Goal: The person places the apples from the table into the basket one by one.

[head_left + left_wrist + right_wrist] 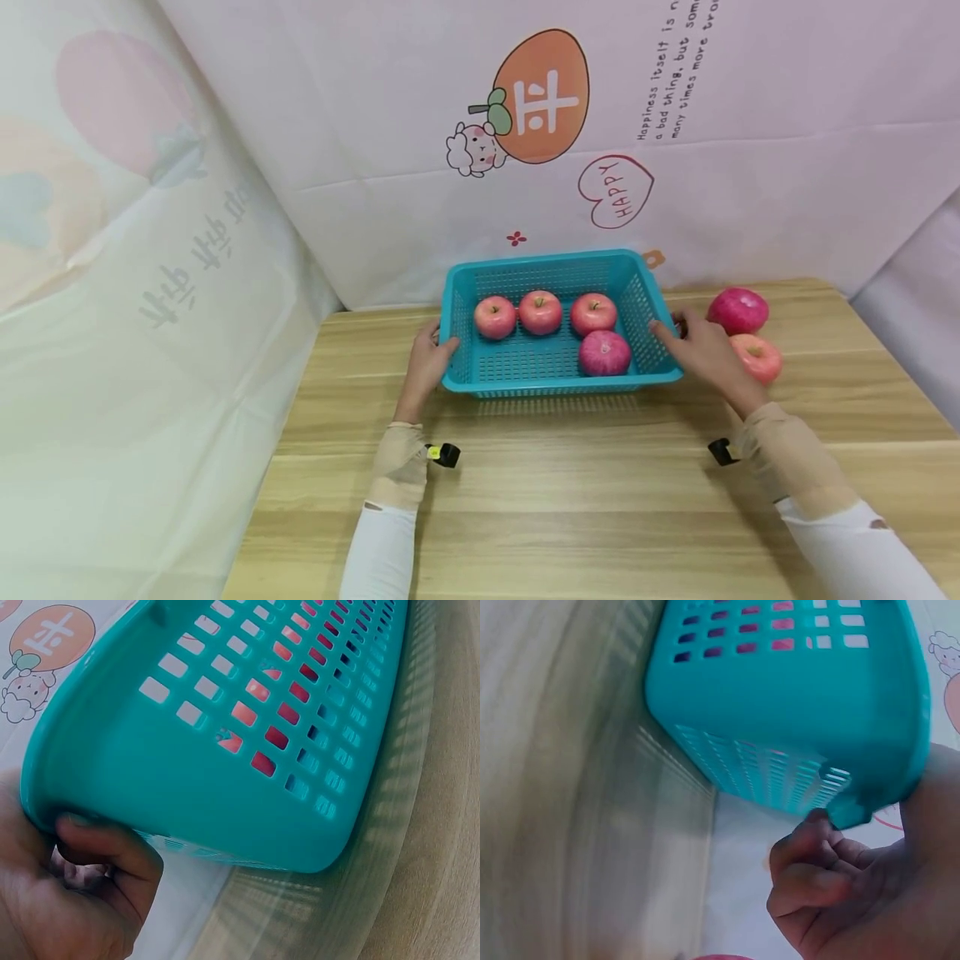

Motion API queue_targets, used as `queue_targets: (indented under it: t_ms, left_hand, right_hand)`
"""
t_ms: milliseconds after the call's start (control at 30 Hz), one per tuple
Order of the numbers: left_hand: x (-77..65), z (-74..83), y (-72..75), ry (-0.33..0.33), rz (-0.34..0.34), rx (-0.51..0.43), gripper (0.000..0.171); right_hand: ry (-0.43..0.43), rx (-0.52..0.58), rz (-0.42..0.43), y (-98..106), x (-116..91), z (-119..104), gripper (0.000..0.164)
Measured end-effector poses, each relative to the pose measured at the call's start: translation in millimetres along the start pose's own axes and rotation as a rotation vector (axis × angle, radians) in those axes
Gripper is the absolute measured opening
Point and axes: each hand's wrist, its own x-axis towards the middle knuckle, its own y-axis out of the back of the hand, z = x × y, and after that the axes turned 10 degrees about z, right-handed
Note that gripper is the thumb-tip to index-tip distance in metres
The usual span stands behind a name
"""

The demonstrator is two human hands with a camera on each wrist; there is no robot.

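Observation:
A teal plastic basket (555, 387) with slotted walls is held between my two hands at the back of the table. My left hand (427, 365) grips its left rim, thumb over the edge and fingers curled below it on the outside. On the opposite end, my right hand (708, 354) grips the right rim the same way. Inside lie three red apples, one at the left (495, 317), one in the middle (541, 312) and one at the right (593, 315). A round magenta fruit (604, 353) sits in the front right part. In the left wrist view, the basket's shadow falls on the wood beneath.
Right of the basket, another magenta fruit (738, 311) and an apple (756, 358) lie on the wooden table (570, 517), close beside my right hand. A printed white cloth (375, 125) hangs behind the table's back edge, and more cloth hangs on the left.

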Motion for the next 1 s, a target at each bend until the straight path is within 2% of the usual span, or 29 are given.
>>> queue_targets:
  t_ms: [433,633,867,1000]
  left_hand:
    - [1.9,-1.6,-0.9,0.002,-0.003,0.007,0.053]
    - [1.1,-3.4,0.3,-0.008,0.001,-0.002,0.048]
    - [1.1,-2.6,-0.5,-0.008,-0.011,-0.027,0.047]
    - [0.3,-2.7,-0.7,-0.007,-0.014,-0.039,0.047]
  right_hand:
    - [0.039,0.0,0.086,17,-1,-1,0.061]
    - [0.12,-0.004,0.107,28,-1,4,0.054]
    - [0.195,-0.075,0.179,39,-1,22,0.034]
    - [0.188,-0.123,0.19,43,-1,37,0.033]
